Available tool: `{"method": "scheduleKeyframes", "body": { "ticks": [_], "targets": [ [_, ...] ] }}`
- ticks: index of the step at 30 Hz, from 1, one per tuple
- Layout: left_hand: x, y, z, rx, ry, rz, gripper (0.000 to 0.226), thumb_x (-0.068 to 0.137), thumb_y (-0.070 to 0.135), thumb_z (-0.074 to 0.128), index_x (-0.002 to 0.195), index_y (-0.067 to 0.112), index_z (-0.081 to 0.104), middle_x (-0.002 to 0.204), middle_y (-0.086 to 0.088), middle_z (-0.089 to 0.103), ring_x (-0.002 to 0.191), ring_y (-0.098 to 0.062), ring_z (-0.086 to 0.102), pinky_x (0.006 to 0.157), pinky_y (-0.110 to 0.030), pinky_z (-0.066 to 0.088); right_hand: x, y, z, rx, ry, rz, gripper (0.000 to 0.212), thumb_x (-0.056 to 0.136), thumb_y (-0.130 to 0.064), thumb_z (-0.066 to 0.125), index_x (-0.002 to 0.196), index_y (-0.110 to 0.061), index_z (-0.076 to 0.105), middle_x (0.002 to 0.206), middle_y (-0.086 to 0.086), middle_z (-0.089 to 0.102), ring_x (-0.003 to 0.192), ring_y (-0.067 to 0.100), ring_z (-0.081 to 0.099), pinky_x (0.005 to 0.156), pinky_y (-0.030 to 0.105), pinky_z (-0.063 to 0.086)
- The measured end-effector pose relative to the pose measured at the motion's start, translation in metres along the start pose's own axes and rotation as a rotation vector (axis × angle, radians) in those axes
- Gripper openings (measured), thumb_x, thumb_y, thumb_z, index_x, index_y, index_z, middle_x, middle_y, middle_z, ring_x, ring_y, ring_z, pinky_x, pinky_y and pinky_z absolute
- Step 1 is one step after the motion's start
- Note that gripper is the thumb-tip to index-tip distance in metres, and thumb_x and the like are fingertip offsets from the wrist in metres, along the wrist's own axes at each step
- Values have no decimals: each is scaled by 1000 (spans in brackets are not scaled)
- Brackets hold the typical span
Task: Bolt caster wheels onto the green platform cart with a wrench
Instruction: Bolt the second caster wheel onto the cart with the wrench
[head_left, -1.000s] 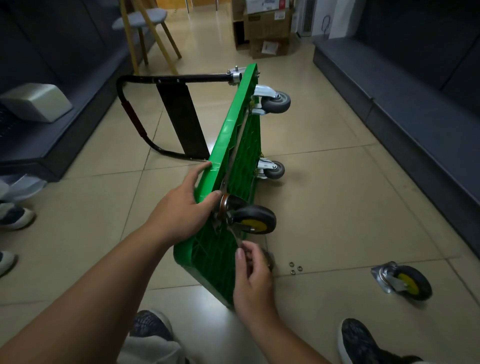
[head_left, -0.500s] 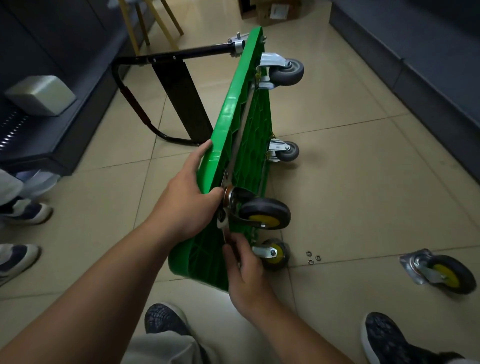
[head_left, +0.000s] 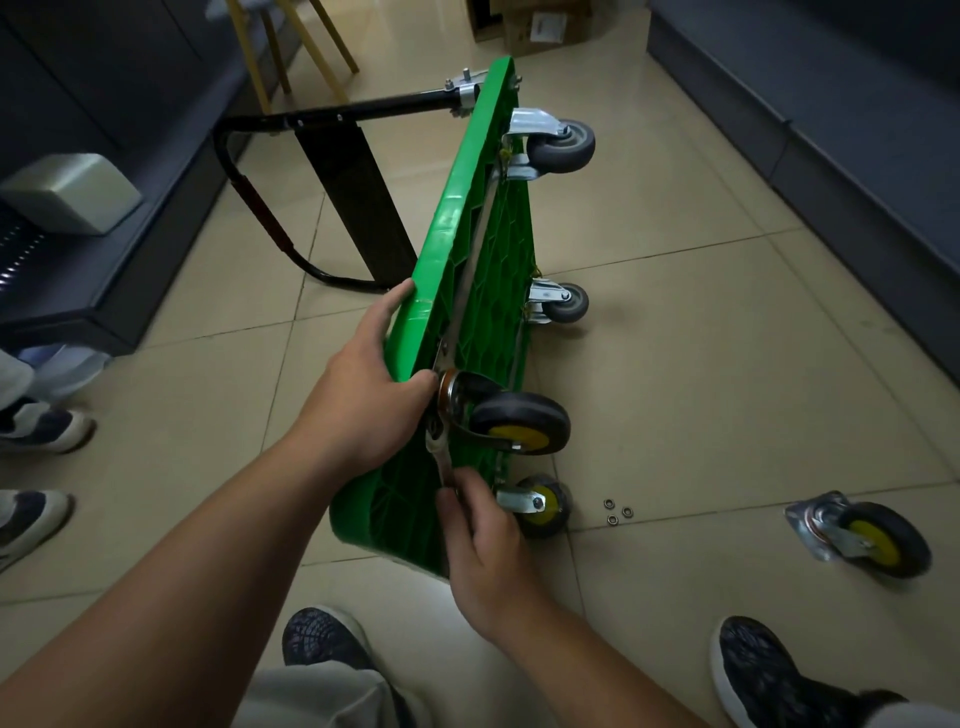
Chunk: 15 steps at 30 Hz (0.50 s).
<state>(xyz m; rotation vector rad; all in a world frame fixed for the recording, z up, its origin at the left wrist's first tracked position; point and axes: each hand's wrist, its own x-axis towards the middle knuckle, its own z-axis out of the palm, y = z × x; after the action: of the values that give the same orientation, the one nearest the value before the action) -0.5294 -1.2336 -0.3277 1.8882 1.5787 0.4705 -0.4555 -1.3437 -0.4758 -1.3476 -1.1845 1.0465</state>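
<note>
Now green cart (head_left: 441, 260) stands on edge on tile floor (head_left: 675, 389), underside facing right. L hand (head_left: 363, 400) grips its top rim; R hand (head_left: 488, 540) pinches wrench (head_left: 439, 457), head at yellow-hub caster (head_left: 519, 423) plate. Spare caster (head_left: 867, 535) lies well apart, right.

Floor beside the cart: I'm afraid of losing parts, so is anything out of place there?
Yes. A yellow-hubbed caster lies tipped on the tiles, apart from the green cart, not mounted. Three small metal rings lie loose between them.

Right hand (head_left: 488, 540) slid leftward on wrench (head_left: 440, 457) (lower caster (head_left: 540, 506) uncovered)
</note>
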Motion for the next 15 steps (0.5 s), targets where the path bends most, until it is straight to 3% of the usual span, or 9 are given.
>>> {"method": "scheduleKeyframes", "body": {
  "ticks": [3,6,8,10,12,15],
  "targets": [
    [1,0,0,-22,-3,6,82,95,16,66,153,55,24,90,29,34,65,12,48,69,-30,59,-9,0,-5,-55,69,-66,28,103,-51,37,99,-28,53,73,1,60,63,13,57,58,47,48],
    [-2,2,-2,-48,-23,-2,82,95,14,66,154,55,25,90,29,33,73,-2,62,70,-37,62,-20,6,-11,-163,152,-159,18,104,-41,42,96,-29,51,62,-8,51,51,8,51,45,37,43],
    [-3,3,-2,-54,-35,-3,83,95,13,66,154,55,25,90,28,33,74,-10,67,71,-40,63,-22,8,-14,-159,233,-171,17,104,-39,43,100,-28,55,65,-17,49,55,2,51,48,20,41],
    [-3,3,-2,-49,-41,-2,83,95,14,66,154,55,24,90,29,33,73,-5,63,72,-39,63,-18,7,-14,-166,295,-187,27,105,-41,41,105,-22,60,76,-22,51,67,-3,52,59,11,39],
    [-3,3,-2,-58,-45,-4,82,96,15,66,154,55,24,91,29,33,74,-9,66,70,-38,64,-12,4,-11,-180,292,-207,39,106,-45,35,107,-16,62,90,-16,53,81,1,53,67,17,44],
    [-3,1,-2,-65,-50,-12,82,96,15,66,153,56,23,91,29,34,73,-7,67,65,-33,63,-3,7,-6,-216,274,-200,43,106,-48,30,103,-16,59,97,-9,51,87,9,52,72,30,48]
  ]
}}
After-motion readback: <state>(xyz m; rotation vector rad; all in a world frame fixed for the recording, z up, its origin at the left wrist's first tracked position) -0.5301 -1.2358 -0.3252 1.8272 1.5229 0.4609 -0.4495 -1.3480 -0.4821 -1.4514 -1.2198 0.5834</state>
